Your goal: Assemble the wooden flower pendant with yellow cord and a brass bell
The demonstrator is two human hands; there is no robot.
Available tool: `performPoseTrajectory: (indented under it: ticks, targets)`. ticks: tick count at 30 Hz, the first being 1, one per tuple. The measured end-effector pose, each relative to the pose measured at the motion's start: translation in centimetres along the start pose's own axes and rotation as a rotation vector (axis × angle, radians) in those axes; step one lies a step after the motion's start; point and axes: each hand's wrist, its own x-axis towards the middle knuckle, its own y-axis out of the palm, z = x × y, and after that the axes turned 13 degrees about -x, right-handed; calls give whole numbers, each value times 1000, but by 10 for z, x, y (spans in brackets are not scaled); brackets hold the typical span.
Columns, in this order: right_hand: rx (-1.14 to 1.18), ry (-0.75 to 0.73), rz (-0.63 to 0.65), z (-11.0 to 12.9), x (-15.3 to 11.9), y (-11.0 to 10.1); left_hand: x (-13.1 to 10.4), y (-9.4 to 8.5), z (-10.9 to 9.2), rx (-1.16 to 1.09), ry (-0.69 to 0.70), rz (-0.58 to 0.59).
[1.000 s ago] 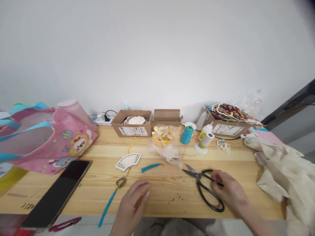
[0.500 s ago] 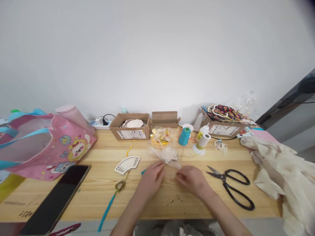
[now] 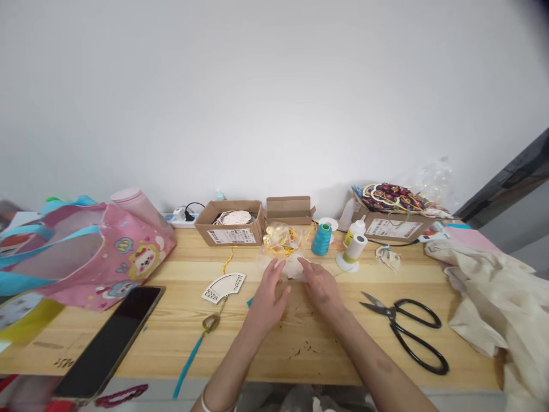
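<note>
My left hand is open, its fingers stretched forward and its thumb apart, at the near left edge of a clear plastic bag. On the bag's right side, my right hand lies with fingers extended, seemingly touching it. Nothing shows in either palm. Just behind the bag is a tangle of yellow cords with gold-coloured pieces. Left of my hands rests a pale cut-out fan ornament, with a gold piece and a turquoise tassel below it.
Black-handled scissors lie open at right, beside cream cloth. Along the back stand a cardboard box, a turquoise thread cone, a white spool and a glue bottle. A phone and pink bag are at left.
Both hands have moved forward onto the plastic bag, and their bent fingers have straightened. The pale flower-shaped piece there is now mostly covered. The view has shifted slightly.
</note>
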Motion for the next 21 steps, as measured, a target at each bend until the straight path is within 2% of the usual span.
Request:
performPoseTrajectory:
  ticks: [4,8,11,13,16,19,21]
  targets:
    - [-22,-112,42,-10,-11,-7,-5,-6,-3,-195,-55,-114]
    - [85,-122,-16,-31,-51,-3,-17,-17,-2,-423,-159,-242]
    - [198,-68,-65,-48,-82,0,-28,-18,-4,-427,-224,-289]
    - [250,-22,-110,-58,-98,1,-34,-12,-8,-386,-283,-202]
    - [304,65,-173,-64,-111,1,-38,8,-18,-371,-368,-8]
    - [350,122,-230,-59,-115,1,-34,35,-30,-553,-460,109]
    - [387,105,-264,-52,-115,0,-29,49,-36,-687,-491,187]
